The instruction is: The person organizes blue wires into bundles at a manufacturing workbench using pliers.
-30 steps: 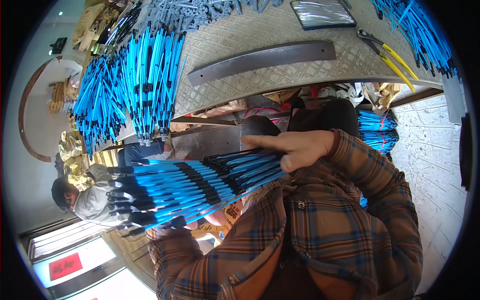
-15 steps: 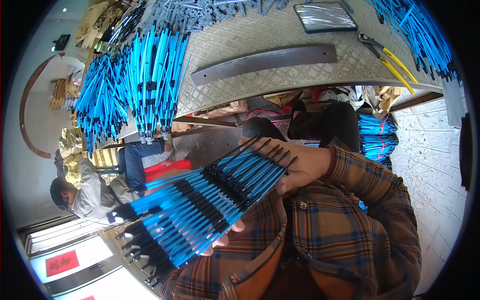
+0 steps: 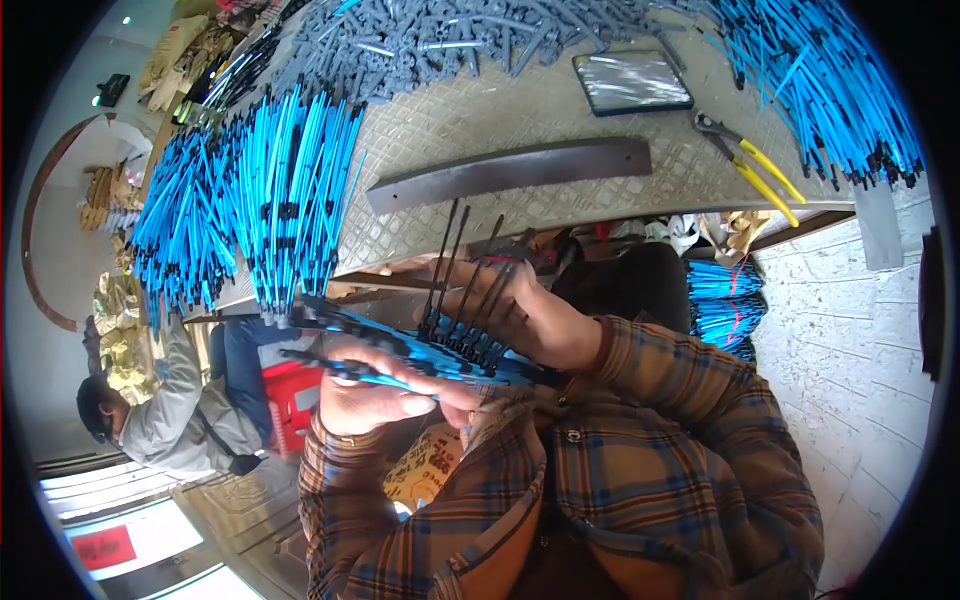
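Note:
A bundle of thin blue rods with black joints and black tips (image 3: 400, 345) lies across my lap, seen nearly edge-on and tilted down to the right. My left hand (image 3: 365, 395) is closed around its left part, thumb along the near side. At the bundle's right end, my right hand (image 3: 550, 320) is curled behind and around it, some fingers hidden by the rods. Several thin black stems (image 3: 465, 265) stick up from the bundle in front of the right hand.
On the worktable (image 3: 420, 125) are grey plastic parts (image 3: 450, 40), a curved dark metal bar (image 3: 510, 170), yellow-handled pliers (image 3: 750, 165), a clear-topped box (image 3: 632, 80) and piles of blue rods (image 3: 290, 200). Tied rod bundles (image 3: 725, 295) stand by the white wall. Another person (image 3: 180, 410) sits at the left.
The bundle has turned from its broad face to nearly edge-on, its left end raised. My left hand has come up from beneath it into view. Several black stems now point upward.

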Action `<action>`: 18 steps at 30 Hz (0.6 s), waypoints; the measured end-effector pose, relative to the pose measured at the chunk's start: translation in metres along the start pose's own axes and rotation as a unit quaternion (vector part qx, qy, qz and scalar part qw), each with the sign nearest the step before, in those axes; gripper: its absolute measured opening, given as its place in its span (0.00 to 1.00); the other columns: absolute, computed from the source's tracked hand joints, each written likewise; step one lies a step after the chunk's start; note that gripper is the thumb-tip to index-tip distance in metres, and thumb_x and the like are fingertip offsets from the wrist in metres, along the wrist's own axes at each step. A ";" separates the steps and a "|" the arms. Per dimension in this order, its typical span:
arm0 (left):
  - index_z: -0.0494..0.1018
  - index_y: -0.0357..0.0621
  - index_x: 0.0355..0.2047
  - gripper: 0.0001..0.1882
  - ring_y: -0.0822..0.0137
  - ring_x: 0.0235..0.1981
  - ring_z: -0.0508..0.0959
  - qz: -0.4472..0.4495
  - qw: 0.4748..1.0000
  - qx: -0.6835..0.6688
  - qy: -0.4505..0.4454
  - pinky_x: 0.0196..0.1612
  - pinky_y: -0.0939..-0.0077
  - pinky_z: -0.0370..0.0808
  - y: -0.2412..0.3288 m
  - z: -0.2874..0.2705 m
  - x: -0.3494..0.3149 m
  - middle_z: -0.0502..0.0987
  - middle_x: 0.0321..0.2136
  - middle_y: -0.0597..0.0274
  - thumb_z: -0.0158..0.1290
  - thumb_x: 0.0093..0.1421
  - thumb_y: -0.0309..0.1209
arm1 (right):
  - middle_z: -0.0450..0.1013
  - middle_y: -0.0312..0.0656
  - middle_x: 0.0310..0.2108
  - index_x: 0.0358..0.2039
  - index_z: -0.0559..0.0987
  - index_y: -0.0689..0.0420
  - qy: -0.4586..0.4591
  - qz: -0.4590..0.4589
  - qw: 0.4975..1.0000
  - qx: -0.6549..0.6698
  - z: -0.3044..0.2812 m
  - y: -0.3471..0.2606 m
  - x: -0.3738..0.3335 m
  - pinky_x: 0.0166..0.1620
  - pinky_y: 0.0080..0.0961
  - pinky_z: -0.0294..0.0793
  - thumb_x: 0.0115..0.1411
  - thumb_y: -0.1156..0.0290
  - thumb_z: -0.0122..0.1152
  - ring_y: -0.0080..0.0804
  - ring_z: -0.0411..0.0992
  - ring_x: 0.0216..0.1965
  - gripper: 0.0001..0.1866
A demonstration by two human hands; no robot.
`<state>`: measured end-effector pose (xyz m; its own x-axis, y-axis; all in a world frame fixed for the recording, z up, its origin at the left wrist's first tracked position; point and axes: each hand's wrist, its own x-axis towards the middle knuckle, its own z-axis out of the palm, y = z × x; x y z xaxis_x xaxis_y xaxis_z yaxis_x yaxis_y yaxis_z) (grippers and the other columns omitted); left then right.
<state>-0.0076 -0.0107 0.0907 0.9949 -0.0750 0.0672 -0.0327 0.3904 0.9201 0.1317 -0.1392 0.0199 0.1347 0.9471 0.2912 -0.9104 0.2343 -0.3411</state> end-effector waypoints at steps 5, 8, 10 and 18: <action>0.73 0.36 0.40 0.14 0.57 0.42 0.75 0.024 0.996 -0.007 0.082 0.48 0.62 0.71 0.003 -0.005 0.040 0.76 0.38 0.51 0.52 0.52 0.17 | 0.66 0.45 0.50 0.59 0.53 0.61 0.031 -0.077 0.964 -0.252 -0.030 -0.038 0.038 0.57 0.30 0.57 0.65 0.55 0.35 0.30 0.64 0.51 0.28; 0.74 0.36 0.37 0.11 0.61 0.42 0.75 -0.018 0.987 0.063 0.146 0.48 0.67 0.70 -0.011 -0.008 0.068 0.76 0.38 0.52 0.51 0.52 0.15 | 0.71 0.41 0.43 0.53 0.64 0.64 0.172 -0.069 0.755 -0.629 -0.037 -0.125 0.068 0.51 0.25 0.64 0.63 0.60 0.45 0.25 0.68 0.45 0.24; 0.75 0.36 0.35 0.10 0.62 0.43 0.75 -0.030 0.978 0.102 0.182 0.49 0.70 0.69 -0.015 -0.010 0.074 0.77 0.38 0.53 0.50 0.53 0.15 | 0.72 0.35 0.38 0.44 0.71 0.65 0.260 -0.088 0.698 -0.661 -0.053 -0.169 0.063 0.42 0.21 0.68 0.60 0.62 0.51 0.21 0.69 0.38 0.19; 0.74 0.36 0.39 0.11 0.67 0.46 0.73 0.015 0.982 0.131 0.134 0.49 0.75 0.67 -0.062 -0.025 0.071 0.76 0.40 0.58 0.47 0.56 0.15 | 0.71 0.46 0.29 0.31 0.73 0.59 0.156 0.016 0.279 -0.947 -0.080 -0.258 0.025 0.35 0.33 0.69 0.55 0.64 0.54 0.42 0.70 0.32 0.11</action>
<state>0.0676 -0.0175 0.0287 0.9812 0.1914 0.0243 -0.0513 0.1375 0.9892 0.4011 -0.1583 0.0438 0.4353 0.8590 0.2694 0.8879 -0.3601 -0.2862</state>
